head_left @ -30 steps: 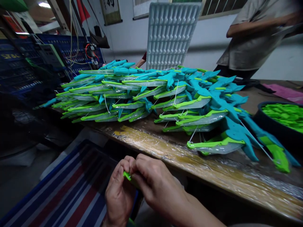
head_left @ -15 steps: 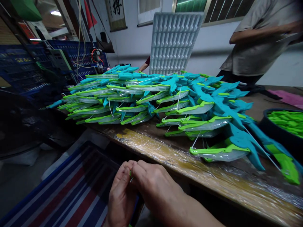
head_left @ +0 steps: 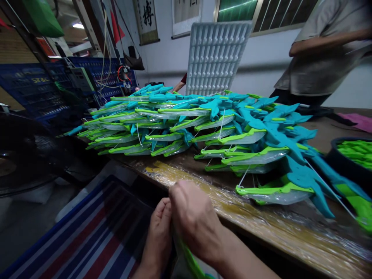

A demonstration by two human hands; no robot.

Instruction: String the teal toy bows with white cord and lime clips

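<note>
My left hand (head_left: 159,234) is closed in a pinch, its fingertips against my right hand (head_left: 196,223), whose fingers are curled over and hide what lies between them. A lime-green and clear plastic toy bow (head_left: 193,263), with a bit of teal at the bottom edge, runs down from between both hands. Most of it is hidden by my right wrist. Beyond my hands, a large pile of similar teal-and-green toy bows (head_left: 255,135) covers the table, with thin white strings on several of them. The nearest one (head_left: 279,192) lies close to the front edge.
The table's front edge (head_left: 221,197) is wrapped in shiny film. A dark tub (head_left: 334,155) of green parts stands right. A blue crate with striped cloth (head_left: 87,232) is low left, beside a fan (head_left: 29,155). A ribbed panel (head_left: 216,58) rises behind; a person (head_left: 314,58) stands back right.
My right hand has moved up and right, turning over the fingertips of my left. More of the green toy bow shows beneath. The view has shifted slightly.
</note>
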